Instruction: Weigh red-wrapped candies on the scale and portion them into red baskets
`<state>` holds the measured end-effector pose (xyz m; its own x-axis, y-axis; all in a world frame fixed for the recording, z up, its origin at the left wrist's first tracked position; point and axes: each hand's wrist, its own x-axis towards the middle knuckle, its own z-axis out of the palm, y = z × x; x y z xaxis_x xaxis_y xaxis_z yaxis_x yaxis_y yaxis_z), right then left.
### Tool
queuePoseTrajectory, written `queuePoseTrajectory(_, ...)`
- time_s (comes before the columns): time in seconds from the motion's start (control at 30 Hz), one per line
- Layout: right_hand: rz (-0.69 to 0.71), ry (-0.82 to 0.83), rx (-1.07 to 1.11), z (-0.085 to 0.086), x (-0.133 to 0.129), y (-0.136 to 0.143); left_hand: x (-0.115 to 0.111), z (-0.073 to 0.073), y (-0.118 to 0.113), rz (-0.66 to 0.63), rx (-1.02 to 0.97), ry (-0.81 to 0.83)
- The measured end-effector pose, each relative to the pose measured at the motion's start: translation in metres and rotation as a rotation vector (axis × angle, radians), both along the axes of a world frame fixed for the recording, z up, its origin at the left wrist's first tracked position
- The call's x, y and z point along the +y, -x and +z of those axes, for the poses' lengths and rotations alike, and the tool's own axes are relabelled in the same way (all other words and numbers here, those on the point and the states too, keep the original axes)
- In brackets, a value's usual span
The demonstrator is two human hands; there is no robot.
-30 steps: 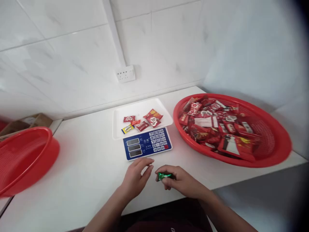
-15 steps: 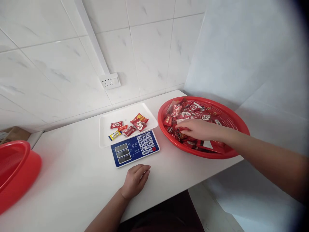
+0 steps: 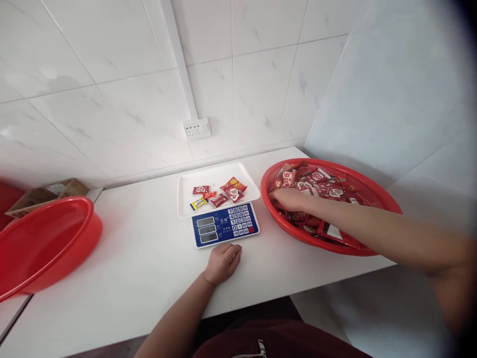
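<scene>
My right hand (image 3: 292,199) reaches into a red basket (image 3: 324,242) at the right, among wrapped snacks (image 3: 335,191); its fingertips are hidden there. My left hand (image 3: 223,262) rests on the white table, fingers curled, just below a scale's blue keypad panel (image 3: 224,224); whether anything is in it cannot be made out. On the scale's white tray (image 3: 186,180) lie several small packets, among them a yellow and blue one (image 3: 198,203) and a red one with yellow print (image 3: 235,184).
A second red basket (image 3: 74,238) stands at the left, with a cardboard box (image 3: 55,191) behind it. A socket (image 3: 197,128) is on the tiled wall behind the white table (image 3: 137,258).
My right hand has gone lower and deeper into the snacks, towards the basket's left side. The camera view has shifted, showing more of the left basket. My left hand stays below the scale.
</scene>
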<state>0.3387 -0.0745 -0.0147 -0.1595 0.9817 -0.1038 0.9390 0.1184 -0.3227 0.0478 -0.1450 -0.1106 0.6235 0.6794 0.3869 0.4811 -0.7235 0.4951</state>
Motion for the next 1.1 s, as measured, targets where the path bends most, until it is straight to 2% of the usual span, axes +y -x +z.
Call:
queuePoseTrajectory(0.13,-0.161,-0.089,0.077,0.014,-0.020,-0.007,-0.002,0.000,0.001,0.018,-0.037,0.052)
queuePoseTrajectory(0.27,-0.334,-0.155,0.262,0.034,-0.052,-0.011,0.000,-0.003,0.002,0.011,-0.096,0.117)
queuePoseTrajectory(0.37,-0.342,-0.148,0.391,0.048,-0.075,0.001,0.000,-0.003,0.001,0.026,-0.161,0.189)
queuePoseTrajectory(0.47,-0.242,-0.113,0.550,0.048,-0.094,0.030,-0.006,0.005,-0.003,0.064,-0.231,0.267)
queuePoseTrajectory(0.53,-0.114,-0.063,0.657,0.035,-0.104,0.056,-0.014,0.015,-0.006,0.068,-0.304,0.359)
queuePoseTrajectory(0.6,-0.006,0.004,0.712,0.014,-0.112,0.082,-0.021,0.026,-0.009,0.032,-0.449,0.535)
queuePoseTrajectory(0.67,0.034,0.043,0.783,-0.010,-0.117,0.107,-0.027,0.036,-0.008,0.008,-0.610,0.716)
queuePoseTrajectory(0.73,0.032,0.083,0.877,-0.030,-0.121,0.125,-0.031,0.041,-0.003,0.023,-0.676,0.807)
queuePoseTrajectory(0.83,0.020,0.146,0.966,-0.051,-0.125,0.140,-0.036,0.041,0.010,0.061,-0.621,0.845)
queuePoseTrajectory(1.0,0.037,0.261,1.000,-0.076,-0.129,0.141,-0.041,0.027,0.025,0.104,-0.442,0.871)
queuePoseTrajectory(1.1,0.002,0.331,1.012,-0.089,-0.129,0.142,-0.032,0.029,0.033,0.229,-0.344,0.762)
